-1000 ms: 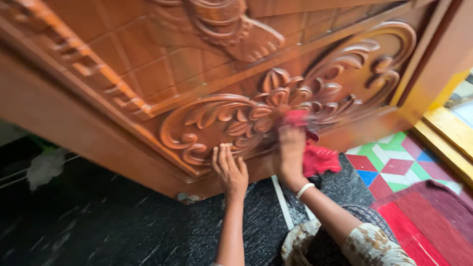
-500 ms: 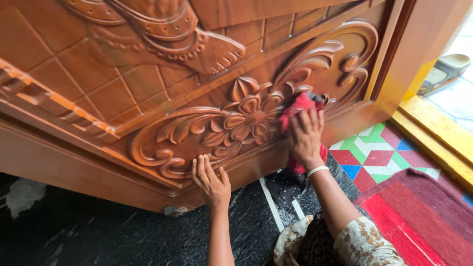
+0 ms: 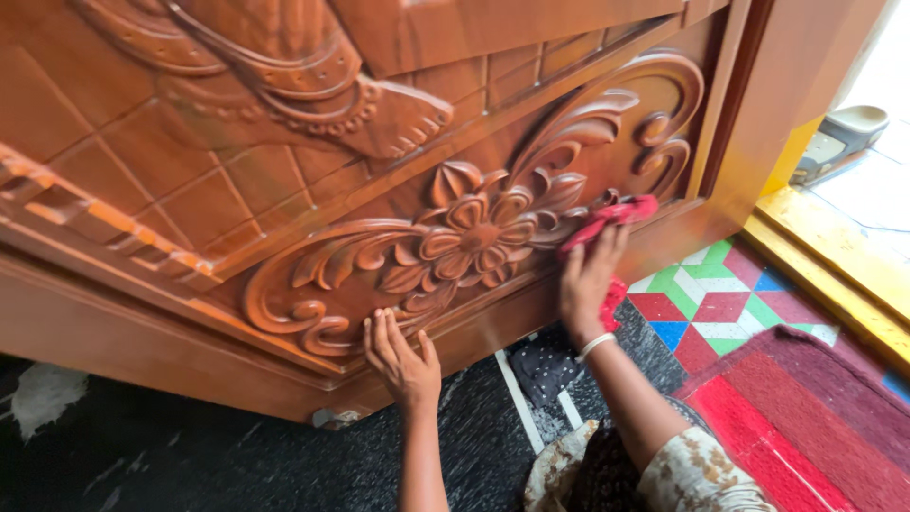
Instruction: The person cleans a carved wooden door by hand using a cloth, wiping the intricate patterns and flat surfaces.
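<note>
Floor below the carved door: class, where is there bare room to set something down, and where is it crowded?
Free: the dark stone floor left of the left hand. Crowded: beside the right hand with its red cloth, where the patterned tiles meet the red mat.

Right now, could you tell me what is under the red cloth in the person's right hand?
The red cloth lies pressed against the carved wooden door by the right hand, beside the flower carving. The patch of carving directly beneath the cloth is covered and cannot be seen.
</note>
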